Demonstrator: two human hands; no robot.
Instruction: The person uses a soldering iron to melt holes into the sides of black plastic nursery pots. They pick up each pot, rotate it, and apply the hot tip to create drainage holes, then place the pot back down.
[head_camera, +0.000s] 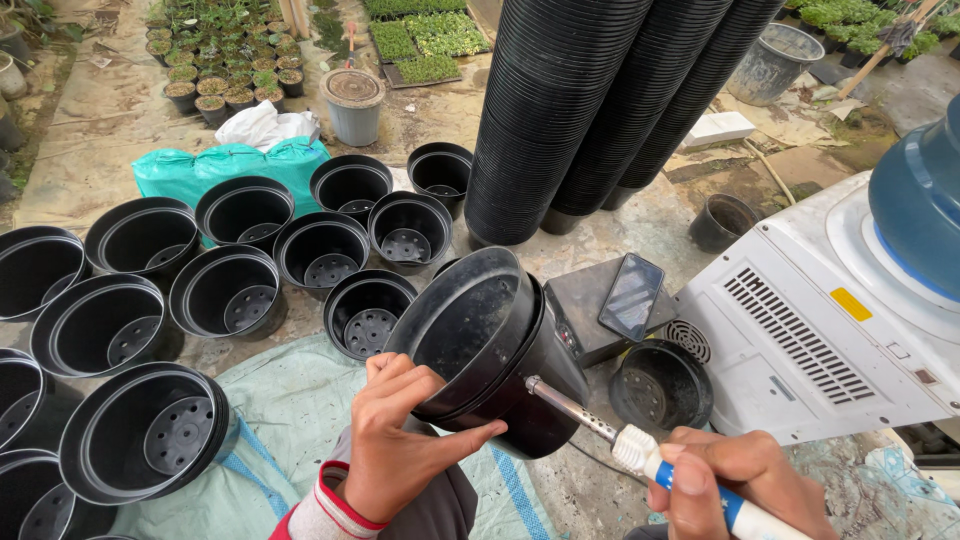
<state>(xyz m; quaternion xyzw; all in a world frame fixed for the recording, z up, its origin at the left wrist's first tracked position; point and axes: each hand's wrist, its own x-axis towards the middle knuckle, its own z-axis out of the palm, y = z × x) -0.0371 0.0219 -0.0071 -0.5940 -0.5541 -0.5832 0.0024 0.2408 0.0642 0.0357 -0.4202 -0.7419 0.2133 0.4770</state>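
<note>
Left hand: the left hand (395, 440) gripped the rim of a black pot (490, 345), thumb along the lower edge, fingers curled over the top.
Pot: it was held tilted on its side above a pale green tarp (300, 400), mouth facing left; it looked like two pots nested together.
Right hand: the right hand (735, 485) was clenched around a soldering iron (650, 460) by its blue and white handle.
Iron tip: the metal shaft met the pot's side wall near the base.
Loose pots: open black pots (230, 290) stood on the ground to the left, mouths up, close together.
Stacks: tall stacks of pots (600, 100) leaned behind the held pot.
Phone: a phone (632, 296) lay on a grey block (590, 320) just right of the pot.
Cooler: a white water cooler (830, 310) with a blue bottle (925, 200) lay at the right.
Seedlings: trays of seedlings (230, 50) sat well back.
</note>
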